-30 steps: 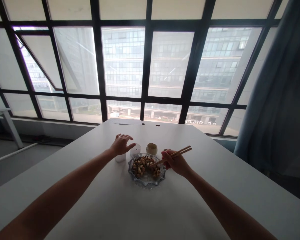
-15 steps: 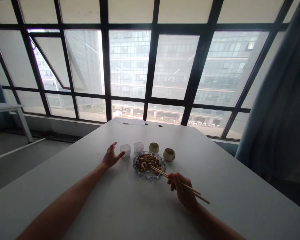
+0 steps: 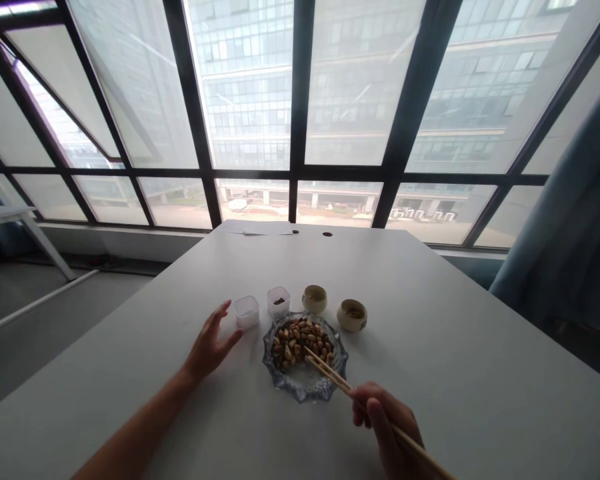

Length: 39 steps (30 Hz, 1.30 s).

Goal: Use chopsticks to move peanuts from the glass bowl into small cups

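My right hand (image 3: 387, 420) is closed around a pair of chopsticks (image 3: 330, 374). Their tips reach into the nuts (image 3: 295, 339), which look like pistachios, heaped toward the back of a scalloped glass dish (image 3: 303, 393). Whether a nut is between the tips, I cannot tell. My left hand (image 3: 211, 348) has its fingers apart and holds nothing. It is beside a clear plastic cup (image 3: 247, 312), thumb and fingertips near its left side. Right of that cup stands a second clear cup (image 3: 279, 302) with a few small dark bits inside.
Two small cream-coloured cups, one behind the dish (image 3: 315, 299) and one to its right (image 3: 352, 316), stand on the white table (image 3: 260, 427). Sheets of paper (image 3: 260, 228) lie at the far end by the windows. A blue curtain (image 3: 570, 213) hangs at the right.
The view has tipped downward and come closer to the dish. My left hand sits slightly farther from the clear cup. The chopstick tips are still among the nuts.
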Available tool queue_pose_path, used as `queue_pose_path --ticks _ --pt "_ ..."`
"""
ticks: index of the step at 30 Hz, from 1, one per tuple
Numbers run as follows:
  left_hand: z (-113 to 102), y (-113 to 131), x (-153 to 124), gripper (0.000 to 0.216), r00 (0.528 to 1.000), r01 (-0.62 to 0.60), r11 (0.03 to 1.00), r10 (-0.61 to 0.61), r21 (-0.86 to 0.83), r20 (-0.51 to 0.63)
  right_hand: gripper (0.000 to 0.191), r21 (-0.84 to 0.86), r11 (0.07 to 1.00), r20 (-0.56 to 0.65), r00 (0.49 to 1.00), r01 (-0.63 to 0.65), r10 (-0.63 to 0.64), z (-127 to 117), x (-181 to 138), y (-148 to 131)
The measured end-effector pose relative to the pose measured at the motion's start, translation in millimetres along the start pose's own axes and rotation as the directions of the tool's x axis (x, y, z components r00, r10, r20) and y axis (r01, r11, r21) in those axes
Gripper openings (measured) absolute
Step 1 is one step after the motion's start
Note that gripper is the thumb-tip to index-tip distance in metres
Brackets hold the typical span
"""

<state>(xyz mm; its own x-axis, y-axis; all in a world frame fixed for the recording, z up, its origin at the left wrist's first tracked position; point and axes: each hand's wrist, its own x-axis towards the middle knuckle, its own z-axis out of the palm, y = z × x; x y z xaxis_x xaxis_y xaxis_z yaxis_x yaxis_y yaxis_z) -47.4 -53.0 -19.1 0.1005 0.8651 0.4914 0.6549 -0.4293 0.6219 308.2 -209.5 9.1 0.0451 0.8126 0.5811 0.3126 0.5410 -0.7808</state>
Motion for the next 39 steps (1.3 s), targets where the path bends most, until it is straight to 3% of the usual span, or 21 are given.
queue_pose_path --ticks 3,6,12,20,27,32,39 --pt "2 1 -5 0.071 0.999 0.044 0.999 -0.045 -0.022 -0.015 0.037 0.006 1.0 0.033 0.999 -0.021 0.021 4 -5 -2" --pt "-3 5 7 0.072 0.998 0.046 0.998 -0.048 -0.033 -0.052 0.034 -0.044 0.999 0.087 0.996 0.02 -0.016 4 5 -10" --pt "-9 11 23 0.084 1.0 -0.019 1.0 0.019 0.023 -0.02 0.043 -0.059 0.993 -0.055 0.994 -0.1 0.097 2 17 -21" --pt "-6 7 19 0.086 1.0 -0.005 1.0 0.005 0.03 -0.007 0.054 0.189 0.951 -0.153 0.949 -0.245 0.275 8 24 -19" --pt "-1 6 22 0.087 0.999 0.032 0.998 -0.034 0.057 0.025 0.055 0.358 0.843 -0.1 0.881 -0.401 0.462 10 27 -11" --pt "2 11 30 0.094 0.996 0.059 0.995 -0.064 0.079 0.062 0.065 0.272 0.822 -0.01 0.852 -0.501 0.523 14 40 -13" --pt "11 10 52 0.104 0.993 0.071 0.996 -0.075 0.044 0.087 0.055 0.097 0.89 0.002 0.894 -0.445 0.447 10 61 -10"
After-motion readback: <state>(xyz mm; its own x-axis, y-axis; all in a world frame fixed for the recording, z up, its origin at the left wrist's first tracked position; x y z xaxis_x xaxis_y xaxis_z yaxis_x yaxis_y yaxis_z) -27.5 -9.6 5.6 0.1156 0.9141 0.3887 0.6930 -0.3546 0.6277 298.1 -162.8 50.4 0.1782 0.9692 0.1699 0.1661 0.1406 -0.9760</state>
